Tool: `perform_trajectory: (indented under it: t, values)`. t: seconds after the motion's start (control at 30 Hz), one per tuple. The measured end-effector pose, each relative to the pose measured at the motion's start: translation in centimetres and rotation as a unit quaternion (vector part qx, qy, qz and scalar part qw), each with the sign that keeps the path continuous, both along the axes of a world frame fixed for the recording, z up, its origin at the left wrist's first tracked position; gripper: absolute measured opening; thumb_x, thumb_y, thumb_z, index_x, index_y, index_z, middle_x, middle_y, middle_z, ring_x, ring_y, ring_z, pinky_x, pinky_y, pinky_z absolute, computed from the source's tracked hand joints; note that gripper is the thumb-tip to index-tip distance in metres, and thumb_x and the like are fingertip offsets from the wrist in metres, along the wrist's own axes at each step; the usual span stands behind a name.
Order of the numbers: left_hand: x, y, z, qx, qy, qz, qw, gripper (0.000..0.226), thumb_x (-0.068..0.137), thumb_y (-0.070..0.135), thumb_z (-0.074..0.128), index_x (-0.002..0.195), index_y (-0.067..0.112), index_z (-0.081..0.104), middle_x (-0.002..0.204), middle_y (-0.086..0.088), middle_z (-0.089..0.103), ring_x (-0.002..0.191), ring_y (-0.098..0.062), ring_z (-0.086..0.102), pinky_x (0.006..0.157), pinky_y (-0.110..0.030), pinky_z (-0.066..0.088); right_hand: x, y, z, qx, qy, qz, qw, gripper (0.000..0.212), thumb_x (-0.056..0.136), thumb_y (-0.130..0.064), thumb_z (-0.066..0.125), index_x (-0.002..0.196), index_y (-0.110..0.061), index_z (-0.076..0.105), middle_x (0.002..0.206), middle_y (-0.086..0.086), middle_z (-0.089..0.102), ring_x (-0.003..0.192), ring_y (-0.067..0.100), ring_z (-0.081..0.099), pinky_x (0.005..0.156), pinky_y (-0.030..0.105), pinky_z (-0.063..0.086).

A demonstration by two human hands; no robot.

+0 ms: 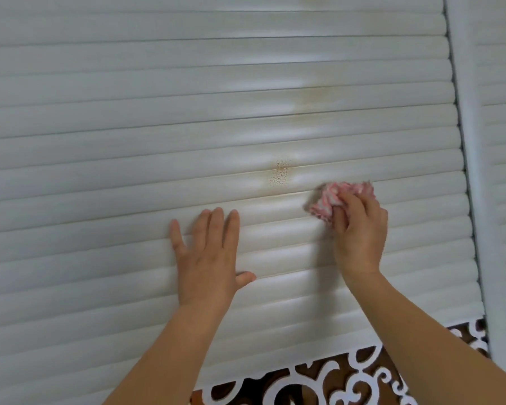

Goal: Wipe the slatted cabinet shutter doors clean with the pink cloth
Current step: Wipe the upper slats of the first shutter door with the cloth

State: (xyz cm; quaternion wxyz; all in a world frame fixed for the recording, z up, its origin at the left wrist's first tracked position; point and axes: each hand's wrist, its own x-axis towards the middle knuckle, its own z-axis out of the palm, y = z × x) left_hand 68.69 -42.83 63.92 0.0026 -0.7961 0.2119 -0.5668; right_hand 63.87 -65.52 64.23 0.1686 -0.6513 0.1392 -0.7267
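Single head view, close and square-on to the shutter door [129, 112].

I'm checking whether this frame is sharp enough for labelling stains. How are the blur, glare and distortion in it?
Head view: the pink cloth and right hand are smeared by motion blur, and the left hand is slightly soft; soft bright glare patches sit on the slats; the speckled brown stain is still readable; wide-angle distortion bows the slats and tilts the door frame.

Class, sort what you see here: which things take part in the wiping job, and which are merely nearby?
In the job:
- pink cloth
- right hand gripping it
- left hand flat on the shutter door
- brown speckled stain

Merely nearby:
- white scrollwork panel
- neighbouring door
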Motion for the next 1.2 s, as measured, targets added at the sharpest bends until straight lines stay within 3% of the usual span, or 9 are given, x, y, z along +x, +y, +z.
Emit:
perform_trajectory:
  t: [0.07, 0.17, 0.4, 0.5, 0.6, 0.93, 1.03, 1.1, 1.2]
  values:
    - [0.4, 0.4, 0.3, -0.009, 0.005, -0.021, 1.000, 0.115, 0.033, 0.069, 0.078, 0.132, 0.019, 0.049, 0.135, -0.020, 0.042, 0.129, -0.032, 0.030, 0.103, -0.062, 0.003, 1.1, 1.4, 0.8, 0.004, -0.013, -0.024, 1.000, 0.036, 0.086, -0.025, 0.043, 0.104, -0.010, 0.070, 0.110, 0.014, 0.064, 0.092, 0.043, 0.055, 0.080, 0.048, 0.044]
    - [0.9, 0.8, 0.4, -0.013, 0.004, -0.052, 0.999, 0.116, 0.031, 0.070, 0.077, 0.132, 0.021, 0.046, 0.135, -0.022, 0.040, 0.130, -0.034, 0.032, 0.102, -0.066, 0.009, 2.5, 4.4, 1.4, -0.073, -0.023, -0.057, 0.995, 0.033, 0.083, -0.025, 0.045, 0.100, -0.014, 0.071, 0.105, 0.009, 0.067, 0.097, 0.033, 0.050, 0.079, 0.046, 0.046]
    - [1.6, 2.0, 0.5, -0.020, 0.002, -0.096, 0.995, 0.131, 0.033, 0.073, 0.068, 0.139, 0.007, 0.030, 0.141, -0.013, 0.042, 0.131, -0.023, 0.033, 0.104, -0.064, 0.012, 4.6, 11.6, 1.6, -0.224, 0.008, -0.101, 0.969, 0.025, 0.078, -0.024, 0.058, 0.101, -0.026, 0.068, 0.096, -0.009, 0.064, 0.094, 0.018, 0.046, 0.073, 0.033, 0.029]
    - [1.6, 2.2, 0.6, -0.019, 0.006, -0.105, 0.994, 0.133, 0.035, 0.073, 0.062, 0.142, 0.003, 0.025, 0.146, -0.008, 0.031, 0.132, -0.020, 0.031, 0.106, -0.062, 0.008, 4.7, 12.1, 2.1, -0.282, 0.012, -0.098, 0.954, 0.028, 0.077, -0.023, 0.063, 0.104, -0.027, 0.068, 0.097, -0.010, 0.065, 0.093, 0.018, 0.049, 0.072, 0.034, 0.031]
    - [1.6, 2.1, 0.4, -0.018, 0.013, -0.098, 0.995, 0.140, 0.030, 0.069, 0.074, 0.141, 0.002, 0.023, 0.143, -0.013, 0.038, 0.132, -0.021, 0.031, 0.107, -0.061, 0.006, 3.9, 9.8, 2.4, -0.326, 0.018, -0.119, 0.938, 0.029, 0.076, -0.023, 0.061, 0.104, -0.027, 0.068, 0.098, -0.008, 0.066, 0.091, 0.020, 0.048, 0.071, 0.035, 0.036]
    - [1.6, 2.0, 0.6, 0.004, 0.027, -0.068, 0.997, 0.126, 0.037, 0.071, 0.071, 0.136, 0.001, 0.035, 0.140, -0.017, 0.043, 0.132, -0.024, 0.029, 0.106, -0.063, 0.003, 0.9, 0.0, 1.6, -0.125, 0.006, -0.112, 0.986, 0.025, 0.086, -0.025, 0.052, 0.103, -0.016, 0.069, 0.109, 0.011, 0.067, 0.096, 0.039, 0.057, 0.077, 0.047, 0.049]
    - [1.6, 2.0, 0.5, 0.007, 0.031, -0.068, 0.997, 0.128, 0.037, 0.071, 0.072, 0.137, 0.001, 0.033, 0.140, -0.017, 0.043, 0.132, -0.025, 0.030, 0.106, -0.063, 0.004, 1.0, -0.2, 2.0, 0.038, -0.021, -0.078, 0.996, 0.027, 0.091, -0.020, 0.051, 0.110, -0.009, 0.067, 0.135, 0.015, 0.053, 0.112, 0.042, 0.048, 0.093, 0.049, 0.042]
    - [1.6, 2.0, 0.5, 0.005, 0.031, -0.072, 0.997, 0.127, 0.038, 0.072, 0.070, 0.136, 0.001, 0.033, 0.139, -0.017, 0.043, 0.132, -0.026, 0.031, 0.107, -0.063, 0.006, 1.0, 0.4, 2.9, 0.136, -0.052, -0.038, 0.989, 0.028, 0.095, -0.018, 0.049, 0.118, -0.009, 0.061, 0.144, 0.012, 0.044, 0.120, 0.039, 0.042, 0.103, 0.040, 0.028]
    - [1.7, 2.1, 0.4, 0.007, 0.025, -0.083, 0.996, 0.124, 0.040, 0.072, 0.063, 0.136, -0.001, 0.036, 0.138, -0.018, 0.045, 0.132, -0.027, 0.030, 0.108, -0.060, 0.009, 1.3, 2.4, 4.2, 0.162, -0.101, -0.006, 0.982, 0.033, 0.092, -0.012, 0.053, 0.125, -0.011, 0.057, 0.140, 0.010, 0.049, 0.124, 0.035, 0.041, 0.101, 0.031, 0.022]
